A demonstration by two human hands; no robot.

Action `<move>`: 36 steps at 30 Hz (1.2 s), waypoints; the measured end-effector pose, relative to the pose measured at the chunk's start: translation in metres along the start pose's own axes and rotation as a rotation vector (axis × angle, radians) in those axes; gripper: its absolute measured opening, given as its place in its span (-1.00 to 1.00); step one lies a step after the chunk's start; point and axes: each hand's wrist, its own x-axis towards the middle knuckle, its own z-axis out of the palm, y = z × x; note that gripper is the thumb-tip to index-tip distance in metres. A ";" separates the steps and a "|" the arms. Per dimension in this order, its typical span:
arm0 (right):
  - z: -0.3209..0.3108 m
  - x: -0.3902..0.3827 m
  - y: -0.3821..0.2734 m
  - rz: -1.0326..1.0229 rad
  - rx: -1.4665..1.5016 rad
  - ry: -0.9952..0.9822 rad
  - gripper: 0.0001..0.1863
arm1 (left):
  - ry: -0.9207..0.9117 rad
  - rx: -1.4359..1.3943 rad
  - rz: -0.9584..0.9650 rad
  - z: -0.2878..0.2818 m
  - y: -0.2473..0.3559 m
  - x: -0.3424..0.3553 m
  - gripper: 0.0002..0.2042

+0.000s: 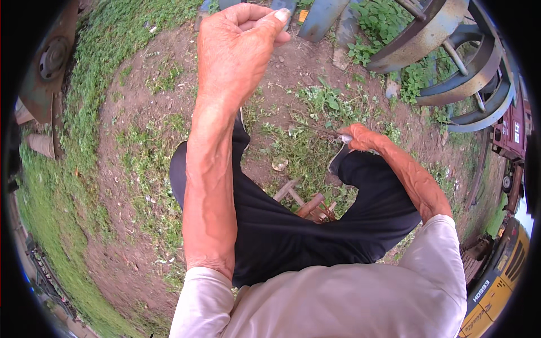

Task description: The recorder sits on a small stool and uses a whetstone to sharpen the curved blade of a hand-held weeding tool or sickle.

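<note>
My left hand (239,48) is raised at the top middle, over the near end of some blue-grey metal blades (321,19). Its fingers are curled and the thumb presses against the forefinger; anything pinched there is too small or hidden to make out. Lower and to the right, my right hand (363,138) is closed beside my right knee. From it a thin dark stick-like thing (318,129) points left over the weeds (327,101); its kind is unclear. A small pale piece shows at the fingertips.
Under me is a low wooden seat (309,205). A rusty blue metal cage wheel (428,39) stands at the upper right, with a maroon machine (511,127) and a yellow machine (496,281) beyond. Rusted metal parts (51,62) lie at the far left.
</note>
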 end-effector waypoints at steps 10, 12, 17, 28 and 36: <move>-0.007 0.041 -0.032 -0.234 0.028 0.301 -0.38 | 0.024 0.099 -0.003 0.000 0.005 -0.004 -0.78; 0.004 0.081 -0.035 -0.217 0.015 0.389 -0.41 | 0.050 0.062 -0.021 0.001 0.007 -0.004 -0.78; 0.027 0.172 -0.057 -0.031 0.246 0.456 -0.63 | 0.083 0.053 -0.030 -0.004 0.006 -0.005 -0.80; 0.056 0.183 -0.066 -0.029 -0.234 0.475 -0.36 | 0.109 0.005 -0.030 0.001 0.010 0.002 -0.82; 0.135 0.089 0.026 0.067 -0.207 0.508 -0.33 | 0.141 -0.073 -0.040 -0.004 0.010 0.000 -0.83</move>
